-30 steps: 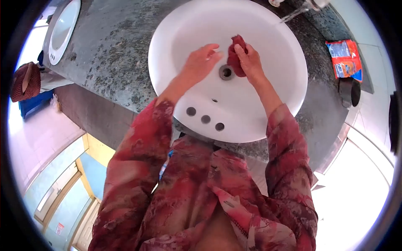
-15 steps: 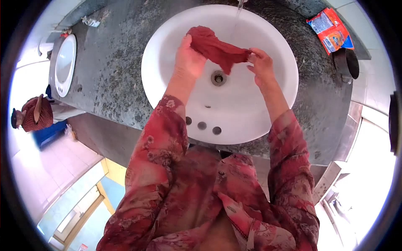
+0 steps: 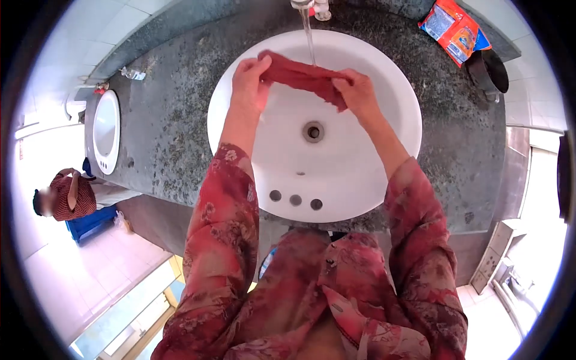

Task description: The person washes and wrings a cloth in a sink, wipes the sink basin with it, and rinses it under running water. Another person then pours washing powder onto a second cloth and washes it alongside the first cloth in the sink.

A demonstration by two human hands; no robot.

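Left hand and right hand pinch a red cloth. Water perhaps touches it; the tap is cropped.

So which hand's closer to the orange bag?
Right. The right hand is left of the bag, not touching it; the left hand is farther left, at the other end of the cloth.

Nothing is legible; print on the orange packet is too small.
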